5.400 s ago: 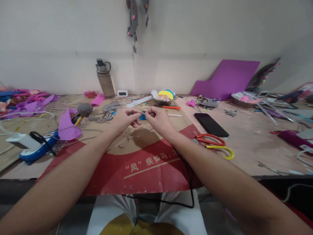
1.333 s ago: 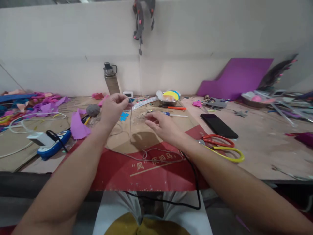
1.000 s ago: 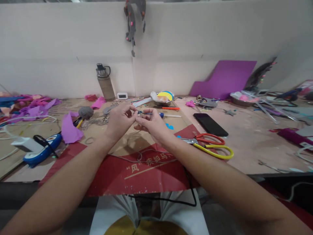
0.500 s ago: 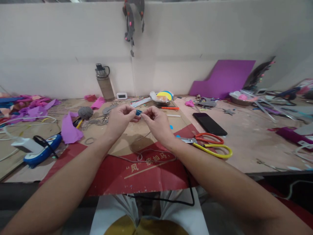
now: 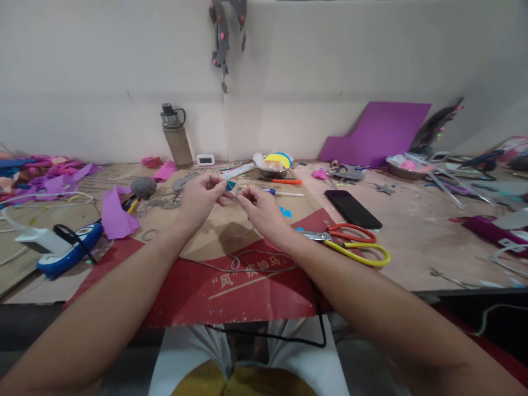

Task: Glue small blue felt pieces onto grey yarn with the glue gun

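Head | blue piece (image 5: 230, 186) | protruding from left hand (image 5: 201, 199) grip | right hand (image 5: 264, 210) beside

Our bare forearms (image 5: 132, 286) slant inward from the lower corners. Our left hand (image 5: 200, 201) and right hand (image 5: 264, 212) nearly meet, backs upward, each with thumb and forefinger drawn into a pinch, the other fingers curled.

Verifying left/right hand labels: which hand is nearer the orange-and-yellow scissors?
Right. The right hand is left of and beyond the scissors, its forearm close by the blades; the left hand is farther left, past the right hand.
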A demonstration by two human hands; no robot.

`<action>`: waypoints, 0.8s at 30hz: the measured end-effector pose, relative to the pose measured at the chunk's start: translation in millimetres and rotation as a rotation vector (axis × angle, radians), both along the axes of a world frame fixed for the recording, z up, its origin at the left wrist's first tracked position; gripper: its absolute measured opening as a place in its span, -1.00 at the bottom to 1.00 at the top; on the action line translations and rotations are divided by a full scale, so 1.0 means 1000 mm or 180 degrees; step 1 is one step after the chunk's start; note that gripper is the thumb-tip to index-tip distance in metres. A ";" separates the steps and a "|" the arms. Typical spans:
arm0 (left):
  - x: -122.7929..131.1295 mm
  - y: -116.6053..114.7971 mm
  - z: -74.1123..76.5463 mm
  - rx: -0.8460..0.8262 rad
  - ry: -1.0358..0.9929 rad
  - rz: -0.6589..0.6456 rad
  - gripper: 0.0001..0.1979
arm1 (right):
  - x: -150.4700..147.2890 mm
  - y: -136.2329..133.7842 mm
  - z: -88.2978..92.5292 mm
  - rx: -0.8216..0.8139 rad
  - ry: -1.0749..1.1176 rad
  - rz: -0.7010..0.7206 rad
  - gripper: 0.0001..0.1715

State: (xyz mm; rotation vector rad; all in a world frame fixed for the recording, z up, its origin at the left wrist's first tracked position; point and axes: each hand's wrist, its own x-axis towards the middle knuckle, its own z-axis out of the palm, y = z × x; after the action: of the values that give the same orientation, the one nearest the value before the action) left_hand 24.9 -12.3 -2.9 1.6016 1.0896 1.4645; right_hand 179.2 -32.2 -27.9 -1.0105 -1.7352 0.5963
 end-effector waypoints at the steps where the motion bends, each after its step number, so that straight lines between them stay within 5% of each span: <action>1: -0.003 0.003 0.000 0.0017 -0.0026 0.0086 -0.86 | -0.001 -0.002 -0.001 0.0107 -0.0224 0.0122 -0.83; 7: -0.020 0.017 0.007 -0.0432 -0.0947 0.0175 -0.89 | -0.011 -0.013 -0.007 0.0597 -0.2206 0.0525 -0.72; 11: -0.023 0.018 0.013 -0.0703 -0.1493 -0.0052 -0.96 | -0.006 -0.008 -0.006 0.0424 -0.2374 0.0510 -0.67; 15: -0.024 0.019 0.013 -0.0519 -0.1586 -0.0048 -0.94 | 0.022 0.009 0.002 0.0008 -0.1829 -0.0493 -0.46; 18: -0.024 0.021 0.009 -0.0322 -0.1492 0.0007 -0.93 | 0.044 0.028 -0.001 -0.0322 -0.2046 -0.1411 -0.46; 24: -0.023 0.022 0.001 -0.0307 -0.1122 0.0048 -0.89 | 0.048 0.050 -0.017 -0.1122 -0.2388 -0.1378 -0.64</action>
State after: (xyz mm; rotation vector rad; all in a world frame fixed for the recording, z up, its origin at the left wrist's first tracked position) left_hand 2.4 9.4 -2.1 1.2127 0.9528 1.6040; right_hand 227.1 17.3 -44.8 -1.9829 -1.9695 0.2464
